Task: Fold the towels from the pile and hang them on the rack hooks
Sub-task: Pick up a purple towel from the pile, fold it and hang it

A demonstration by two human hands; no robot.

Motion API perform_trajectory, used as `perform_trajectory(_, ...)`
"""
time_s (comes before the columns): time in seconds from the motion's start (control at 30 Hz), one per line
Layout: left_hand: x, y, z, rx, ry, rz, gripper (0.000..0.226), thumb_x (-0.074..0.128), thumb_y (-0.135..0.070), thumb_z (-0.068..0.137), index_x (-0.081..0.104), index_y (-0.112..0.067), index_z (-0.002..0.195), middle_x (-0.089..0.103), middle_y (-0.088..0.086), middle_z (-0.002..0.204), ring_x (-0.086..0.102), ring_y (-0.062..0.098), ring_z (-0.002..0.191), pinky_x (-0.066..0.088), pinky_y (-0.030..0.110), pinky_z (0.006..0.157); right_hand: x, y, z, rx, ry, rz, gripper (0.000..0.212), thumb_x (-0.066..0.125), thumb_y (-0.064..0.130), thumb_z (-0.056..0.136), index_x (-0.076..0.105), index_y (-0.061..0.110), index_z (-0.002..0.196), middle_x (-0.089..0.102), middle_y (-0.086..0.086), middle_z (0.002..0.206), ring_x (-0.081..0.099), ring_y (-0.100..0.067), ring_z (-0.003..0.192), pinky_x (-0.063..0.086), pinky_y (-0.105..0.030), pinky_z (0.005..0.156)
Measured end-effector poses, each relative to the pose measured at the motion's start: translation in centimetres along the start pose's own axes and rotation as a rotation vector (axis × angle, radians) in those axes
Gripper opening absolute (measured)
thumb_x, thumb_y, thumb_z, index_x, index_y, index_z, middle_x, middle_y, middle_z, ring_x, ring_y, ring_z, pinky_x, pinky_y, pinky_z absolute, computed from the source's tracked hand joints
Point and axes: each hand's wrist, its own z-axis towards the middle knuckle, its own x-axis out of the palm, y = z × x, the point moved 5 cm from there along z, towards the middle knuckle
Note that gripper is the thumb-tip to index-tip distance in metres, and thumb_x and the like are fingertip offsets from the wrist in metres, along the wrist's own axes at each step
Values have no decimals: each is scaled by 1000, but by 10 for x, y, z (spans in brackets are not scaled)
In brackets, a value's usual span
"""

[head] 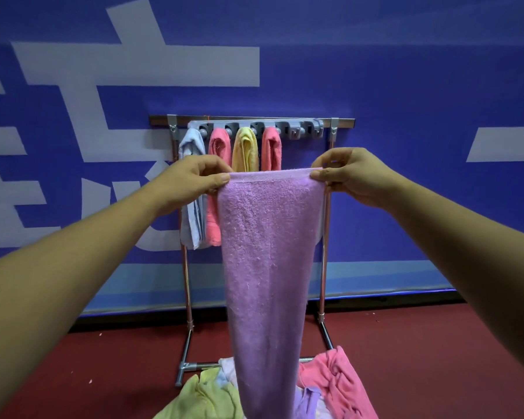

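A purple towel (266, 261) hangs lengthwise in front of me, stretched flat along its top edge. My left hand (194, 179) pinches the top left corner and my right hand (348, 173) pinches the top right corner. Behind it stands a metal rack (327, 225) with a grey hook bar (297, 128). Several folded towels hang there: a light blue towel (191, 146), a pink towel (220, 146), a yellow towel (245, 152) and another pink towel (271, 149). The hooks at the bar's right end are bare. The towel's lower end reaches the pile (336, 382) on the floor.
The pile holds a yellow-green towel (200, 397), a pink one and pale ones at the rack's base. A blue wall with white shapes (133, 65) stands right behind the rack. Red floor (436, 358) spreads to both sides.
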Motion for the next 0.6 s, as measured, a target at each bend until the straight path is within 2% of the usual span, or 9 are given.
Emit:
perform_trajectory(0.1,7,-4,-4,-1,116,16,11,58,-15,97,67,-15,105,66,7,89,61,10,78,56,43,80,-2,-7,3,26,-16,-84,17,78,4,84,73,3,100,69,-10,80,63,-23,79,60,-37,83)
perform_trajectory(0.13,10,-7,-7,-2,155,-12,13,58,-13,97,65,-17,107,63,9,87,59,11,74,55,37,73,-2,-9,3,30,-19,-115,16,78,5,84,73,1,98,69,-14,84,62,-25,81,58,-40,87)
perform_trajectory(0.2,17,-11,-10,3,221,-59,19,55,-9,98,65,-21,109,58,16,87,52,17,72,49,29,67,-1,-11,4,24,-34,-154,15,79,6,83,73,-2,93,66,-17,84,61,-23,76,56,-38,83)
perform_trajectory(0.33,25,-21,-14,32,345,-72,22,54,-4,97,73,-15,102,65,9,97,56,18,83,50,31,80,2,-14,8,21,-79,-183,19,81,11,81,72,-3,91,65,-9,76,58,-15,68,54,-31,70)
perform_trajectory(0.47,28,-26,-17,21,429,-124,31,52,5,96,68,-11,117,68,0,100,64,12,93,55,28,89,2,-15,9,39,-116,-115,23,81,9,82,70,-9,93,62,-13,74,57,-16,64,55,-27,66)
perform_trajectory(0.6,25,-30,-18,86,383,62,24,59,-13,95,69,-16,116,73,-8,104,69,7,97,55,24,87,6,-17,9,68,-93,-26,16,74,0,86,71,-9,97,66,-10,75,64,-15,65,56,-20,66)
